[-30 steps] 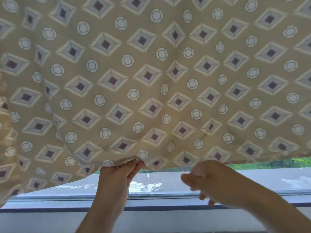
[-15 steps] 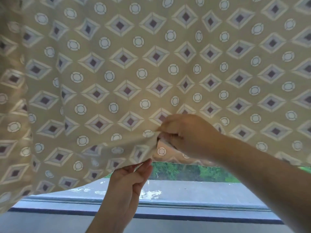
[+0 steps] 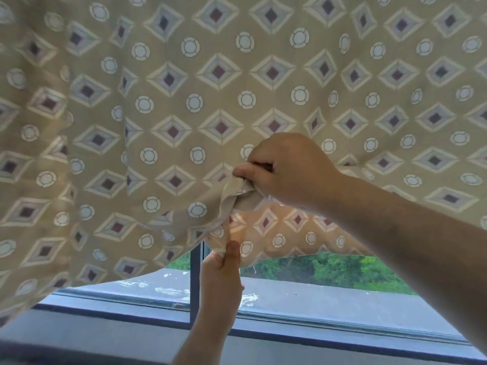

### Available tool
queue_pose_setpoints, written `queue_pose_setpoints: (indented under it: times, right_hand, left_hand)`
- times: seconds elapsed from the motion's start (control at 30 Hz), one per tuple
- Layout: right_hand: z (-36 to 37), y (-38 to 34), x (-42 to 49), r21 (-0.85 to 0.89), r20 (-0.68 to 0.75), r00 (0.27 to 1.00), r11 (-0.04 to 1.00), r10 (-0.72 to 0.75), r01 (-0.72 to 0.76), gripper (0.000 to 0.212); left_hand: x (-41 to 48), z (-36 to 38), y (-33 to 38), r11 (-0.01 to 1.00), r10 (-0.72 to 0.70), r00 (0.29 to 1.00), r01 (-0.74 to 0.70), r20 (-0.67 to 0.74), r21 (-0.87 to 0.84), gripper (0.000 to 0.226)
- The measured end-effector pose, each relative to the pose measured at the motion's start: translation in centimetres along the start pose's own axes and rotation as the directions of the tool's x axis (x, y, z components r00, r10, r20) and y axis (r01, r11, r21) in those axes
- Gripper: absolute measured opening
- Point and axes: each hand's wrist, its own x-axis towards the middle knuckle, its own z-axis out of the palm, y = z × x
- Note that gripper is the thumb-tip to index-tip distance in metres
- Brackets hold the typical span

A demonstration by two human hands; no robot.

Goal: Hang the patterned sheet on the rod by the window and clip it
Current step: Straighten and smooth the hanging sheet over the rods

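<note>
I see the sheet (image 3: 237,101) draped before the window (image 3: 329,293), soft and light. My right hand (image 3: 290,172) bunches its edge; left hand (image 3: 221,275) pinches the hem below. I'd grip hems.

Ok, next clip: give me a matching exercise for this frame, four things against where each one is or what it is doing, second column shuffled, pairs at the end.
Things:
1. right hand
2. left hand
3. patterned sheet
4. window frame bar

States or places:
A. upright and dark, behind the sheet's lower edge
B. pinches the sheet's bottom edge from below
C. hangs across the whole upper view
D. grips a bunched fold of cloth higher up

Pairs: 1-D, 2-B, 3-C, 4-A
</note>
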Motion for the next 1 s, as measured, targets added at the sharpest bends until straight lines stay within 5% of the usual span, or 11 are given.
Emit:
queue_pose_setpoints:
  times: [0.33,0.57,0.7,0.77,0.87,0.9,1.0]
  right_hand:
    - [2.0,0.4,-0.7,0.183,0.053,0.999,0.983,0.002,-0.011,0.038]
    - [3.4,1.3,-2.1,0.096,0.048,0.994,0.991,-0.095,0.090,0.045]
    - [4.8,2.1,-6.0,-0.067,-0.028,0.990,0.988,-0.140,0.138,0.042]
    - [5.4,2.4,-8.0,-0.099,-0.065,0.992,0.990,-0.105,0.098,0.041]
    - [7.3,2.6,-10.1,-0.096,-0.095,0.994,0.994,-0.052,0.043,0.045]
    - [7.8,2.7,-10.3,-0.089,-0.108,0.994,0.996,-0.029,0.019,0.046]
    - [9.5,2.4,-10.8,-0.093,-0.106,0.994,0.995,0.017,-0.026,0.048]
  left_hand:
    - [-0.1,-0.6,-2.9,1.000,-0.019,0.999,0.019,0.031,0.015,0.037]
    - [-0.3,-0.4,-4.4,0.986,-0.165,0.985,0.166,0.043,-0.018,0.039]
    - [0.9,-1.3,-3.5,0.932,-0.263,0.918,0.321,0.296,-0.168,0.030]
    - [1.8,-3.0,-2.7,0.887,-0.221,0.915,0.332,0.338,-0.320,0.044]
    - [4.9,-6.5,-1.0,0.624,-0.163,0.831,0.504,0.532,-0.597,0.021]
    - [5.5,-7.1,-0.9,0.663,-0.070,0.868,0.409,0.492,-0.627,0.018]
    - [6.3,-7.0,1.0,0.628,-0.174,0.887,0.434,0.427,-0.646,0.036]
